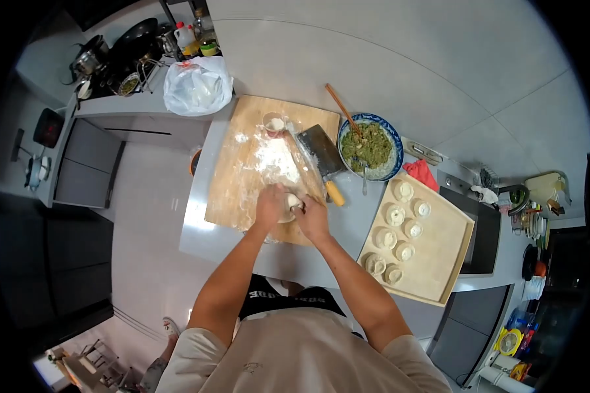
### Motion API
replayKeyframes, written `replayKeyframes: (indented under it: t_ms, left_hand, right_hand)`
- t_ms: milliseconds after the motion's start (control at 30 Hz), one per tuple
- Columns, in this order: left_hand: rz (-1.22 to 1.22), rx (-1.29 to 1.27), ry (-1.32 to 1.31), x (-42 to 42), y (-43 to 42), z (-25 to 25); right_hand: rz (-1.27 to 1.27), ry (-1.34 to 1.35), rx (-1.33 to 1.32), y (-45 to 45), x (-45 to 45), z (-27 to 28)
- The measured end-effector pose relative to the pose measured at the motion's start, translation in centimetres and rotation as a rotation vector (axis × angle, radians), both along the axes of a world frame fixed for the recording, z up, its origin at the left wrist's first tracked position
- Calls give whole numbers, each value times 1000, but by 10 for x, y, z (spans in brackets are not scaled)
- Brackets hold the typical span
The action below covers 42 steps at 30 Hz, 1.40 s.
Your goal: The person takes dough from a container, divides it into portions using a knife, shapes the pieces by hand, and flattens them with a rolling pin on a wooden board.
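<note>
My left hand and my right hand meet over the near part of a floured wooden board. Between them is a round, pale piece of dough, with the fingers of both hands closed on its edges. Part of the dough is hidden by the fingers. Beyond the hands lie loose white flour and a rolling pin. A cleaver with a yellow handle rests along the board's right side. At the far side of the board stands a small bowl with flour in it.
Right of the board, a blue-rimmed bowl holds green filling, chopsticks and a spoon. A wooden tray carries several round buns. A white plastic bag sits at the back left. Another person's leg shows lower left.
</note>
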<state>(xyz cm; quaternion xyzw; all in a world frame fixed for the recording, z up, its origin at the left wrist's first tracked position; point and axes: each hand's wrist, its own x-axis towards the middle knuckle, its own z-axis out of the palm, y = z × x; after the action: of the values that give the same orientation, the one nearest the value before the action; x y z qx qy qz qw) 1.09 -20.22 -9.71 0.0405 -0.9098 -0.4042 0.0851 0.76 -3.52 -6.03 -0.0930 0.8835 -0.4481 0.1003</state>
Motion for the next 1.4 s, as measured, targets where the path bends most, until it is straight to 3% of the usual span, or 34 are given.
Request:
replayKeyframes:
  t_ms: [67, 100, 133, 200, 267, 333, 467, 533, 567, 600, 667, 700, 733, 800, 833, 900, 1067, 1133, 1167, 1200, 1267, 1333, 1400]
  left_hand:
    - [273, 812, -170, -4, -7, -1]
    - [264, 683, -223, 1, -8, 13]
    - [268, 684, -222, 8, -7, 6]
    - [123, -52, -78, 24, -2, -10]
    - [63, -58, -10, 31, 4, 3]
    - [153, -218, 161, 15, 5, 3]
    - [202, -277, -1, -38, -3, 1]
    - [302, 97, -209, -58, -16, -12]
    - [131, 177, -239, -53, -25, -8]
    - [126, 174, -239, -48, -29, 0]
    - [143, 171, -314, -29, -33, 5]
    - [182, -97, -142, -18, -27, -18]
    - [185, -95, -146, -13, -24, -12]
    - [137, -114, 181, -6, -21, -6]
    - [132, -112, 167, -8, -22, -5]
    - [194, -392, 197, -29, -27, -4]
    - [278, -296, -7, -66, -40, -10]
    - [440, 508, -386, -58, -45, 2]
    - [371, 424, -384, -43, -47, 16]
    - [376, 424, -383, -30, -51, 6]
    - [244, -101, -147, -17, -65, -29]
    - [195, -112, -98, -8, -57, -7]
    - [176, -302, 137, -11, -49, -5]
  right_hand:
    - [125, 84, -89, -5, 0, 0]
    - [260, 269, -8, -1, 7, 8]
    - [264, 269, -8, -2, 14, 8]
    - [39, -68, -367, -3, 23, 6]
    - [24, -165, -258, -3, 20, 1]
    - [84, 23, -30, -11, 5, -11]
    - [42, 96, 178, -34, -45, -22]
    - [33, 99, 209, -45, -57, -6]
    - [139, 155, 199, -39, -49, 5]
    - [134, 155, 197, -33, -40, 10]
    - [254, 173, -197, -25, -19, 14]
    - [126, -29, -243, -25, -10, 25]
    - [129, -32, -241, -25, -8, 16]
    - [6, -98, -179, -27, -7, 2]
    - [0, -111, -177, -31, -8, -2]
    - [-13, 34, -10, -47, -29, -6]
    - [4, 137, 167, -70, -69, -16]
    - [174, 156, 132, -65, -50, 3]
    - [269, 147, -69, -59, -40, 9]
    - [273, 147, -70, -57, -27, 9]
    - [142, -103, -341, -55, -18, 2]
    - [75, -91, -192, -55, -19, 5]
    - [44, -70, -47, -63, -23, -18]
